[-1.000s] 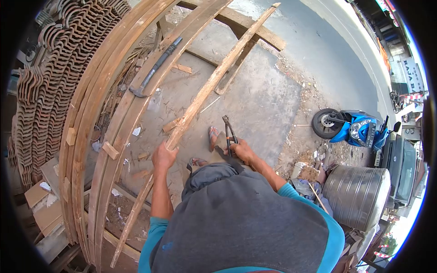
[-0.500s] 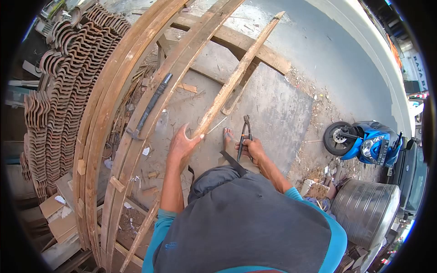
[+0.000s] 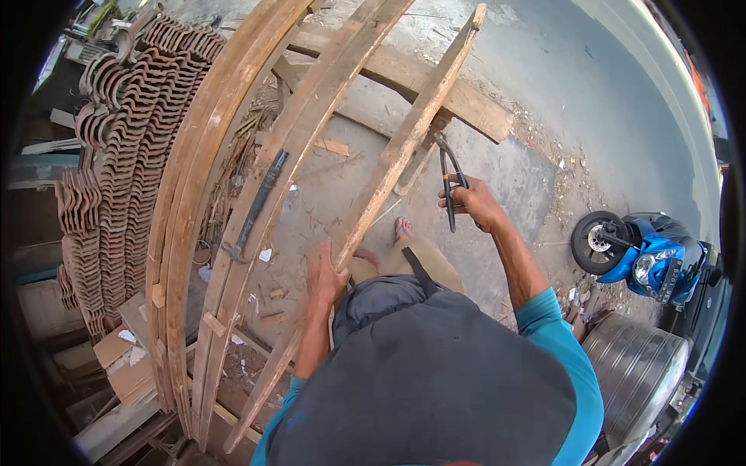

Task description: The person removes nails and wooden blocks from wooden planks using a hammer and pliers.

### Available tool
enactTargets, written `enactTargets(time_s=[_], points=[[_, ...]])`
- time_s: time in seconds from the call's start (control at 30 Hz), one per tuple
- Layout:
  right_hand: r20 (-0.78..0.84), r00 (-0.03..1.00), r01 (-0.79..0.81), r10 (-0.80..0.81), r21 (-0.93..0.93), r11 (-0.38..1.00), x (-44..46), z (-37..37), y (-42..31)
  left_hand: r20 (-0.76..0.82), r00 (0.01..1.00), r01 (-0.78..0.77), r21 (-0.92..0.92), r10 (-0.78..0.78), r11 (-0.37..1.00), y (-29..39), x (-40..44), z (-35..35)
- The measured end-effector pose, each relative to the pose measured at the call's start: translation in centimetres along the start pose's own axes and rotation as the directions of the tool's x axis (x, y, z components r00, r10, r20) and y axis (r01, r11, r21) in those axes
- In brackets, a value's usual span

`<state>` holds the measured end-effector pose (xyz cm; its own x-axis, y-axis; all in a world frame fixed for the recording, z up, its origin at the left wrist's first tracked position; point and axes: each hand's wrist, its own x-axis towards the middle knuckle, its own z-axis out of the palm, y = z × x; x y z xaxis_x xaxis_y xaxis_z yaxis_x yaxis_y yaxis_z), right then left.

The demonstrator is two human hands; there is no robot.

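My left hand [image 3: 325, 273] is closed around a long, narrow wooden batten [image 3: 396, 155] that runs diagonally from near my left side to the far end, where it crosses a plank support. In my right hand [image 3: 475, 203] is a pair of pincers [image 3: 447, 167] with dark handles, its head pointing away from me and close to the batten's right side. A hammer [image 3: 256, 203] with a dark wrapped handle lies on the thick beam [image 3: 311, 116] left of the batten.
Several long beams [image 3: 183, 194] curve along the left, beside stacked roof tiles [image 3: 136, 171]. A cross plank [image 3: 474, 109] supports the far ends. Wood scraps litter the ground. To the right are a blue motorcycle [image 3: 649, 252] and a ribbed metal tank [image 3: 633, 373].
My right hand has carried the pincers forward, up to the batten's far part. My left hand has slid nearer to my body along the batten. The view has shifted slightly.
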<state>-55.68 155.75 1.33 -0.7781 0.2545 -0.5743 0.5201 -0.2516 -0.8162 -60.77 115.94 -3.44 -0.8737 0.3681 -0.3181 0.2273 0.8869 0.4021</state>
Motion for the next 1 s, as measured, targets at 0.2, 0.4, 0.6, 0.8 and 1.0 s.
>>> enactTargets(time_s=[0.2, 0.4, 0.6, 0.8, 1.0], points=[[0.122, 0.987, -0.09, 0.106, -0.133, 0.987, 0.7, -1.4, 0.7, 0.064, 0.99, 0.129, -0.003, -0.129, 0.992, 1.1, -1.4, 0.6], [0.171, 0.977, -0.061, 0.129, -0.354, 0.933, 2.0, -2.5, -1.5, -0.068, 0.993, 0.1, 0.071, -0.095, 0.992, 1.1, -2.2, 2.5], [0.24, 0.951, -0.048, 0.193, -0.504, 0.862, 2.9, -4.5, -5.3, -0.029, 0.987, 0.162, 0.084, -0.16, 0.983, 1.3, -2.2, 3.0], [0.256, 0.922, -0.022, 0.29, -0.714, 0.7, 3.7, -5.8, -8.7, -0.036, 0.977, 0.212, 0.065, -0.21, 0.975, 1.7, -2.2, 3.2], [0.276, 0.884, -0.075, 0.378, -0.714, 0.697, 4.4, -6.1, -9.7, -0.023, 0.976, 0.217, 0.062, -0.216, 0.974, 1.8, -2.3, 3.0]])
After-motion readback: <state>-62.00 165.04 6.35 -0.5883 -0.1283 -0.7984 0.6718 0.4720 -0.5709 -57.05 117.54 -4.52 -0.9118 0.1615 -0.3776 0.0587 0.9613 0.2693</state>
